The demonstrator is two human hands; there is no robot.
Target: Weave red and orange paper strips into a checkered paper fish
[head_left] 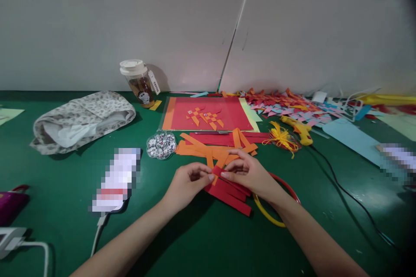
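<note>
Left hand (191, 179): pinching interlaced red and orange strips (217, 174).
Right hand (245, 171): gripping the same strips, fingers bent.
Glue gun (299, 130): yellow, on the green table (156, 242).

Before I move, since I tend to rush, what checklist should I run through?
1. Left hand steady grip: ok, fingers pinch the crossed strips.
2. Right hand on the same strips: ok.
3. Space just below the fingers free: not ok, red strips are there.
4. Glue gun apart from both hands: ok.
5. Glue gun cool: cannot tell.
6. Cup lidded: ok.
</note>
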